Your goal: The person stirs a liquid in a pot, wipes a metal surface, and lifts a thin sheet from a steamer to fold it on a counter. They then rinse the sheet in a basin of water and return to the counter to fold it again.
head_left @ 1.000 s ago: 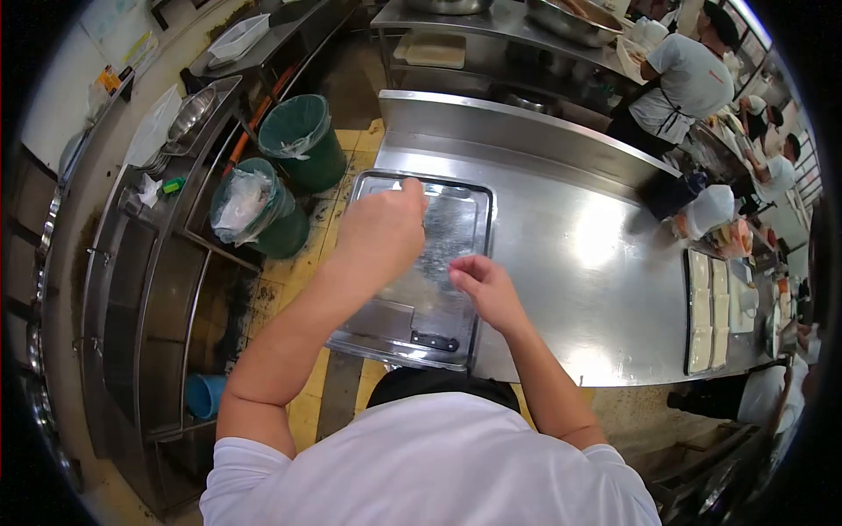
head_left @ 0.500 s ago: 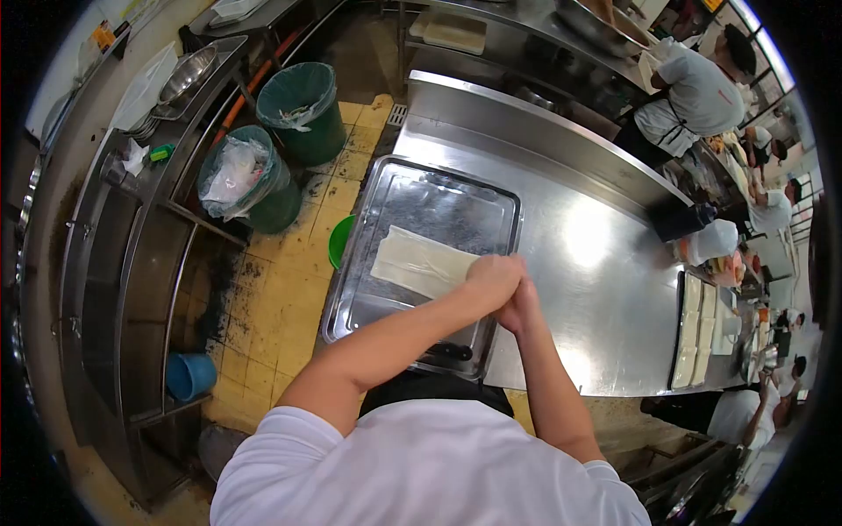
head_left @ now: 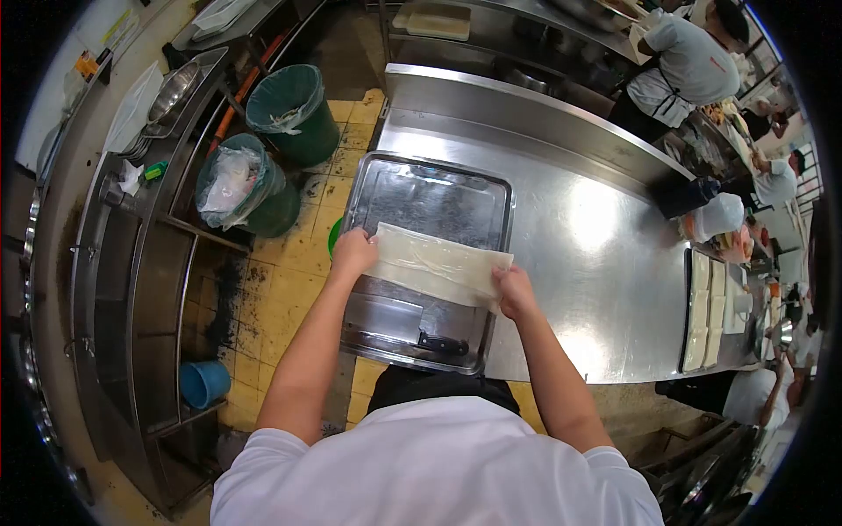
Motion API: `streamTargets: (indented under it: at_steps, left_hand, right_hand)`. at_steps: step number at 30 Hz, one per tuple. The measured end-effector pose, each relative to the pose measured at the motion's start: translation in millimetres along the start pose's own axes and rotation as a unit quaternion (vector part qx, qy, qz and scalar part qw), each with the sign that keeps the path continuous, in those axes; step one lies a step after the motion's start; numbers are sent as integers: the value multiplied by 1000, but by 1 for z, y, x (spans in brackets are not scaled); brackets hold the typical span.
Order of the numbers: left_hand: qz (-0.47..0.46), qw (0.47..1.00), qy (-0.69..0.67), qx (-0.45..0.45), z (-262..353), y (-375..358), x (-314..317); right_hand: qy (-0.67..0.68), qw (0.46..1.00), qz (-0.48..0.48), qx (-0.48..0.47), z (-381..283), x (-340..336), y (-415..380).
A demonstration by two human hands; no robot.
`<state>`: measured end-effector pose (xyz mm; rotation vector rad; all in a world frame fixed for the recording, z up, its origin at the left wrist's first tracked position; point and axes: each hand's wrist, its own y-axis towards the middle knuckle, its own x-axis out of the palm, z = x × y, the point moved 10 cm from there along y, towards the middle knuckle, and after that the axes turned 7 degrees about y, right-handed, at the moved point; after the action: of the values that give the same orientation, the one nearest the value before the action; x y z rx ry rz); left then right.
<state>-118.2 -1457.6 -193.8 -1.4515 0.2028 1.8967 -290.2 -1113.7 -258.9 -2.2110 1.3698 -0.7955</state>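
A long, pale sheet of dough (head_left: pixel 438 267) stretches between my two hands over a metal tray (head_left: pixel 358 206). My left hand (head_left: pixel 355 252) pinches the sheet's left end near the tray's left rim. At the opposite end, my right hand (head_left: pixel 515 289) is closed on the right edge, close to the tray's right rim. The sheet is creased along its middle. Below it in the tray lies a broad-bladed knife (head_left: pixel 445 343) with a black handle, its blade pointing left.
The steel worktable (head_left: pixel 579 289) extends right, with a black tray of pale dough rectangles (head_left: pixel 699 324) at its far end. Green bins (head_left: pixel 294 114) stand on the yellow floor at left. A green bowl (head_left: pixel 335 235) shows behind the tray. A co-worker (head_left: pixel 688 74) stands beyond the table.
My left hand has moved from beside my right hand to the sheet's left end. The right hand has shifted slightly down, and the knife is now uncovered.
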Motion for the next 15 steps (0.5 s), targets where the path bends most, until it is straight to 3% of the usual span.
streamTargets:
  at_steps: [3,6,9,12,15]
  left_hand:
    - [-83,995,38,-48,-6,5,15]
    - [-97,992,62,-46,-4,2,17]
    - [-80,995,62,-14,8,-4,12]
    - [-27,999,16,-25,8,-4,7]
    - [-45,997,-28,-59,3,4,16]
  right_hand:
    - [-14,1000,-11,-14,-8,6,-5]
    - [-23,999,-9,-22,-10,10,-10]
    - [-25,999,-8,-20,-16,15,-17]
    - [-24,999,-13,-22,-15,16,-20]
    - [-22,999,-17,-19,-15,17,-18]
